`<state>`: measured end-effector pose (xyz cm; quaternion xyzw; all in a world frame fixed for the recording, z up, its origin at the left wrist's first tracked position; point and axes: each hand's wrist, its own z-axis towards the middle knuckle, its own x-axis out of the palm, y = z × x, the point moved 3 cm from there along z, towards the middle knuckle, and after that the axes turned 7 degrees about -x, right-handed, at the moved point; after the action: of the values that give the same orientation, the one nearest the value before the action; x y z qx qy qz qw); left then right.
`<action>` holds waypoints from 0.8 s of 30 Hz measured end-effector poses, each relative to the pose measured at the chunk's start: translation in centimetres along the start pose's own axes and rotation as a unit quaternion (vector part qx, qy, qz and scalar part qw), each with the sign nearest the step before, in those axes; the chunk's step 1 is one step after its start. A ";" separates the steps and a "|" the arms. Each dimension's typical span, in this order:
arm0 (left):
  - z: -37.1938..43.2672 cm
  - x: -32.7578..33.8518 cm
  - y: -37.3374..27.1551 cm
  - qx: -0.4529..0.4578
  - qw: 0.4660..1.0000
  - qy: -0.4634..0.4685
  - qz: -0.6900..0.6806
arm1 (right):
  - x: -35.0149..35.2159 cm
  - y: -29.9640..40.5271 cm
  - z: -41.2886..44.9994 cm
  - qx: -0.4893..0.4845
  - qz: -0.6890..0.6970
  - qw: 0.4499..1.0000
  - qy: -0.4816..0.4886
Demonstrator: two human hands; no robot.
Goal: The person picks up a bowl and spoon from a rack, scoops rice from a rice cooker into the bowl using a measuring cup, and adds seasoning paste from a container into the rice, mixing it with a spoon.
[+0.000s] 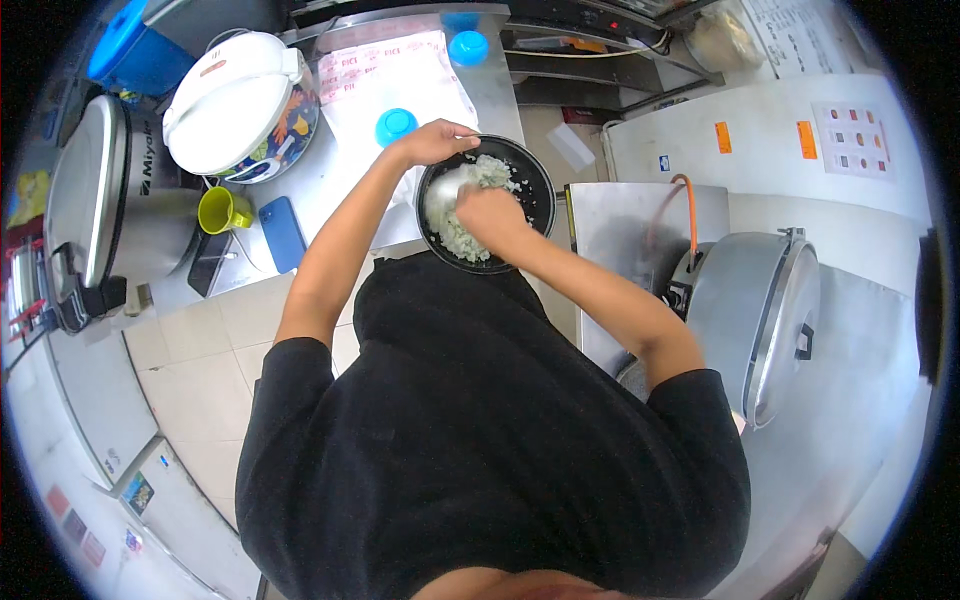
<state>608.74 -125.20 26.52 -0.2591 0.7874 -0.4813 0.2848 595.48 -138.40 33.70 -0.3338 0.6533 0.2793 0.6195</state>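
Observation:
A round black pot (551, 217) is held in front of my black shirt, at the front edge of the steel table (491, 97). Pale, slightly green cooked rice (459, 238) lies inside, with grains stuck to the dark wall. My left hand (442, 142) grips the pot's far left rim, thumb over the edge. Inside the pot, my right hand (491, 217) is closed in a fist above the rice. A pale, motion-blurred utensil (444, 189), perhaps a spoon or paddle, extends from that fist; its handle is hidden.
Printed paper (360, 112) covers part of the table, with a blue bowl (396, 127) on it. Leftward are a white rice cooker (229, 105), a yellow-green mug (223, 210), a blue phone (283, 234) and a large Miyako cooker (150, 180). A lidded metal cooker (731, 322) with an orange hose stands right.

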 end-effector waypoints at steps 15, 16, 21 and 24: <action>-0.4 -0.4 -0.3 -0.003 1.000 -0.010 0.010 | 1.2 -5.2 -3.2 0.015 0.007 0.983 0.181; -0.3 -0.5 -0.6 -0.005 1.000 -0.014 0.007 | 0.6 -3.3 -4.2 0.014 0.043 0.974 0.220; 0.0 -0.1 -1.1 -0.011 0.999 -0.005 0.040 | -1.0 -1.2 -0.4 0.025 0.092 0.981 0.168; 0.0 -0.3 -0.6 -0.015 1.000 0.009 -0.023 | -0.2 -5.0 0.1 0.091 0.019 0.989 0.115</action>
<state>609.06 -125.23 27.08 -0.2769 0.7909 -0.4781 0.2631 599.48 -141.39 34.15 -0.2930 0.7495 0.1899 0.5624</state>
